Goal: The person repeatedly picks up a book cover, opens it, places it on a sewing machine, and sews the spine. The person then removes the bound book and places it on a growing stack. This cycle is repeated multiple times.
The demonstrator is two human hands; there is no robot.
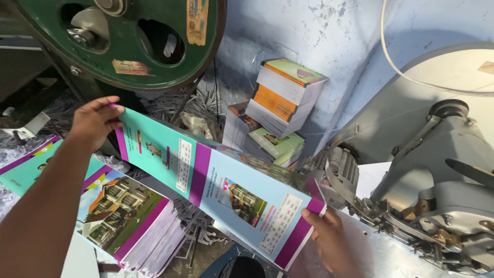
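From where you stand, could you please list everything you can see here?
long printed cover sheet: one, teal and pale blue with purple bands, held across the middle of the view
stack of printed booklets: one, purple-edged with a house picture, lower left
piled bound books: several, orange, green and white, against the blue wall
large green metal wheel: one, top left
grey metal stitching machine: one, right side
shredded paper trimmings: a heap, grey-white, under the wheel
white cable: one, upper right
left hand: grips the sheet's far end
right hand: grips the sheet's near end
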